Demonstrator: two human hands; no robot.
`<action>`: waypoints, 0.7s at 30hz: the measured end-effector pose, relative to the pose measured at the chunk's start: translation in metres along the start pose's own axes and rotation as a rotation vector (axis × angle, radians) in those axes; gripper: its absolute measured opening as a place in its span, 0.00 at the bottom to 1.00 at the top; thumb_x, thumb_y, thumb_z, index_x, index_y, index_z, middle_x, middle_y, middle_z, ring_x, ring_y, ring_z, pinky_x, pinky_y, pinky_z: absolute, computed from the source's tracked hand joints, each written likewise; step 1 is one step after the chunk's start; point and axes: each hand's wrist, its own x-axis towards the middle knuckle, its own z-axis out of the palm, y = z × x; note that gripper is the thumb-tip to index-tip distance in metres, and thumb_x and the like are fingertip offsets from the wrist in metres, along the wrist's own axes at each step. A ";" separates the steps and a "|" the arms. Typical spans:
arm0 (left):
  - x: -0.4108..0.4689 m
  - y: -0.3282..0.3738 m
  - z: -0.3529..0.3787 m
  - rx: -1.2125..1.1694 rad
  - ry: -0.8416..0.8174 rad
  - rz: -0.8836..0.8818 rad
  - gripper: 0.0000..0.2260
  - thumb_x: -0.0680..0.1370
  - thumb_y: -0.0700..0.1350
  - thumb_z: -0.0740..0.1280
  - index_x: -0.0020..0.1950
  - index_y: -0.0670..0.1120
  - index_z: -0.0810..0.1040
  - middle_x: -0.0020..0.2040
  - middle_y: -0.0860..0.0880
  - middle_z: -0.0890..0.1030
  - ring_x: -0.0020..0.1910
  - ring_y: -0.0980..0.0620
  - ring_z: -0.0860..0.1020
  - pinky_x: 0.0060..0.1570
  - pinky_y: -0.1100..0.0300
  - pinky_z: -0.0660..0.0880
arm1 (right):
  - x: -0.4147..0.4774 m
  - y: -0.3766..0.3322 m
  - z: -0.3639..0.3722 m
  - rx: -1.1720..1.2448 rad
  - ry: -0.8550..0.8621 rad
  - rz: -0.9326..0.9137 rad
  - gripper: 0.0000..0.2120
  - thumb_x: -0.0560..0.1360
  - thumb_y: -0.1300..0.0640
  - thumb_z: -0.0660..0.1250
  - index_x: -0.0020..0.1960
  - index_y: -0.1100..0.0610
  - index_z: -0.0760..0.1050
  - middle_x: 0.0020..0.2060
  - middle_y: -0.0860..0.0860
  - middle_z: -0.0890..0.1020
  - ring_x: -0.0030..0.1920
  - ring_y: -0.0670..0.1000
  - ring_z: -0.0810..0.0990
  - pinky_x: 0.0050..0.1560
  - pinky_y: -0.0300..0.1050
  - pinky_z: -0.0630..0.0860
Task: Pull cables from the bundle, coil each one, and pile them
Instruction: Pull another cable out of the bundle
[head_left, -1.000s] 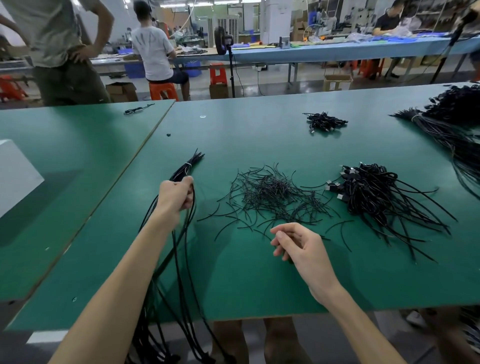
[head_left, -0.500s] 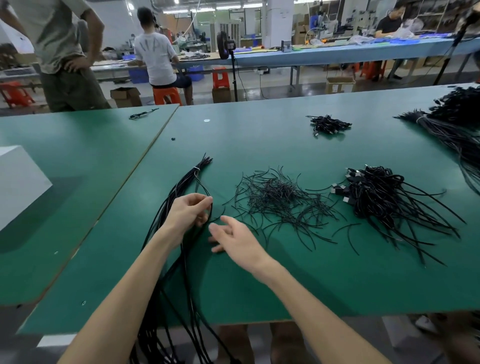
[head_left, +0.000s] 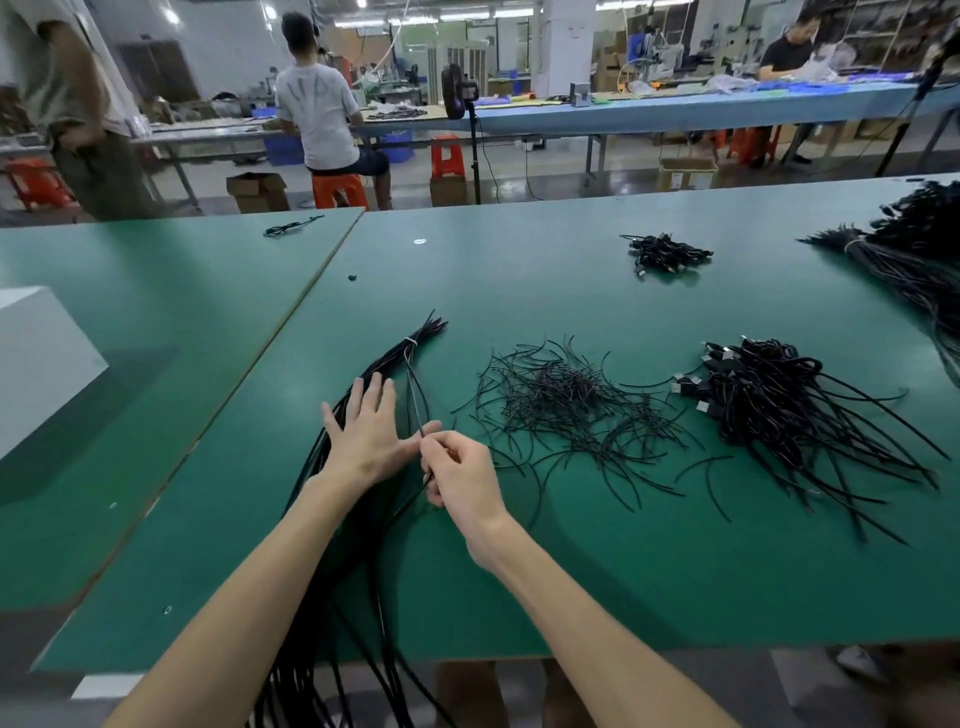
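Pressing the tied bundle (head_left: 396, 358) with flat, spread left hand (head_left: 366, 436); pinching one thin cable (head_left: 415, 400) (black, smooth) beside the bundle with right hand (head_left: 460, 478).

The left forearm (head_left: 249, 587) and right forearm (head_left: 571, 597) are bare, as are the left grip (head_left: 363, 441) and right grip (head_left: 462, 483).

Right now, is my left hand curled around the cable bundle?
No, the left hand lies flat with straight fingers on the bundle, while the right hand pinches a single cable.
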 end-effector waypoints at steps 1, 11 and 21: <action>0.003 0.002 0.001 0.013 -0.024 -0.028 0.43 0.80 0.68 0.58 0.85 0.45 0.44 0.85 0.48 0.43 0.83 0.49 0.38 0.76 0.36 0.36 | 0.000 0.000 0.000 -0.047 -0.009 -0.022 0.11 0.82 0.57 0.62 0.47 0.58 0.82 0.29 0.44 0.71 0.28 0.46 0.66 0.32 0.43 0.67; 0.014 -0.009 0.009 0.102 0.155 0.018 0.26 0.87 0.53 0.52 0.84 0.47 0.55 0.84 0.51 0.53 0.83 0.52 0.51 0.78 0.48 0.53 | -0.018 0.002 0.005 -0.546 -0.263 -0.313 0.12 0.82 0.57 0.60 0.44 0.57 0.79 0.32 0.45 0.78 0.32 0.44 0.73 0.38 0.40 0.73; 0.028 -0.004 -0.007 0.161 0.221 0.062 0.34 0.83 0.63 0.60 0.84 0.51 0.53 0.71 0.42 0.67 0.68 0.40 0.65 0.63 0.45 0.68 | -0.011 0.009 0.013 -0.318 -0.057 -0.249 0.14 0.85 0.51 0.60 0.43 0.55 0.77 0.24 0.40 0.72 0.26 0.43 0.66 0.30 0.37 0.63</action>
